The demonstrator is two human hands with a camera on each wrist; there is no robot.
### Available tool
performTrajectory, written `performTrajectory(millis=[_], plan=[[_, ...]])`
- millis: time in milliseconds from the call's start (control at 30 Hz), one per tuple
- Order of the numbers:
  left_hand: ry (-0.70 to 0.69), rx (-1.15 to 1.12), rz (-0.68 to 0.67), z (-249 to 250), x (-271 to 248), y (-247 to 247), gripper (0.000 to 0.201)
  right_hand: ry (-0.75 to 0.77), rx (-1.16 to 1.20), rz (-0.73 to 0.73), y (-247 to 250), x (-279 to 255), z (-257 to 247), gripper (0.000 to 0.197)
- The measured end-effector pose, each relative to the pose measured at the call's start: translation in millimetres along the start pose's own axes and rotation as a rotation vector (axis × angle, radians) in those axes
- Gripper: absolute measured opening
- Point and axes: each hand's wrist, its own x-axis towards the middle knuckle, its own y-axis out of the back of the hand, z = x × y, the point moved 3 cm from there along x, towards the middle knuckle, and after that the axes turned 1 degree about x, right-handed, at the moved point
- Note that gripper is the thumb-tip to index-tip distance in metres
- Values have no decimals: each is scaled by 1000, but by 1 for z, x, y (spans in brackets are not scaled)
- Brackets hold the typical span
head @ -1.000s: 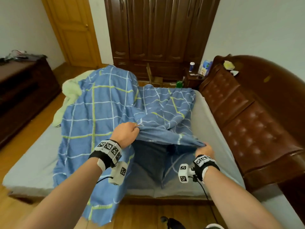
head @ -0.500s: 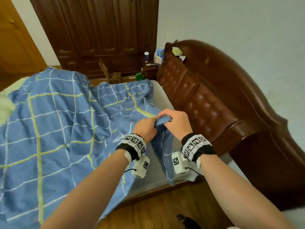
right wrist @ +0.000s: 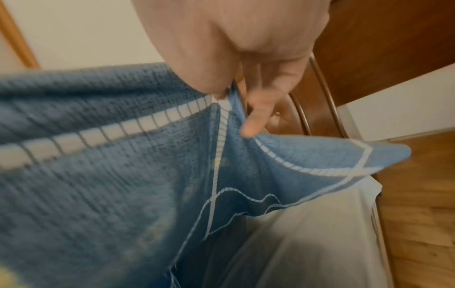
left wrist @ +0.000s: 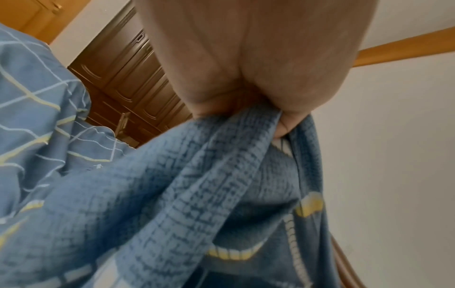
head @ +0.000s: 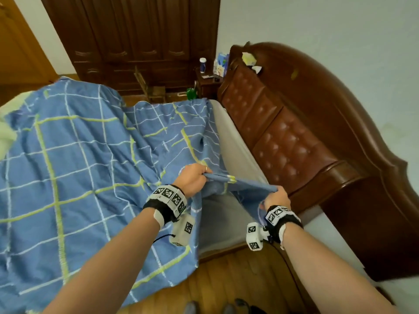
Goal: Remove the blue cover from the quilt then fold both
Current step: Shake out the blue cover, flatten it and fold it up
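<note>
Soft blue cotton, the cover is lying across the bed, its near edge drawn taut between both hands beside the headboard. The left hand is bunching a fold in curled fingers; the right hand is pinching the hem. It looks light, limp and likely to sag, so corners and seams seem the best holds.

This is a bedroom in someone's home. A bed fills the middle of it, its grey mattress under a blue checked cover. At the bed's head stands a padded brown leather headboard. Beyond the bed's far side a dark wooden wardrobe lines the wall, with a small nightstand between it and the headboard, on wood flooring.
</note>
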Motion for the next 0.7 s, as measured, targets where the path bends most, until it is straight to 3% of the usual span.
performTrajectory(millis=[100, 167, 233, 333, 433, 500, 567, 700], plan=[[14, 91, -125, -9, 4, -22, 22, -128, 270, 83, 20, 3, -5, 22], [4, 160, -214, -3, 8, -44, 20, -170, 468, 279, 42, 16, 1, 25], [-21, 235, -307, 14, 15, -68, 17, -200, 519, 466, 71, 28, 8, 28], [-85, 278, -372, 48, 30, -104, 16, -229, 697, 634, 122, 34, 23, 38], [-141, 303, -430, 80, 47, -132, 20, -207, 959, 648, 158, 42, 46, 45], [-172, 325, -476, 124, 62, -176, 28, -259, 1162, 636, 194, 63, 95, 55], [-162, 335, -480, 127, 67, -180, 33, -183, 902, 603, 194, 70, 113, 55], [-146, 345, -561, 169, 79, -254, 26, -373, 873, 504, 206, 121, 202, 51]])
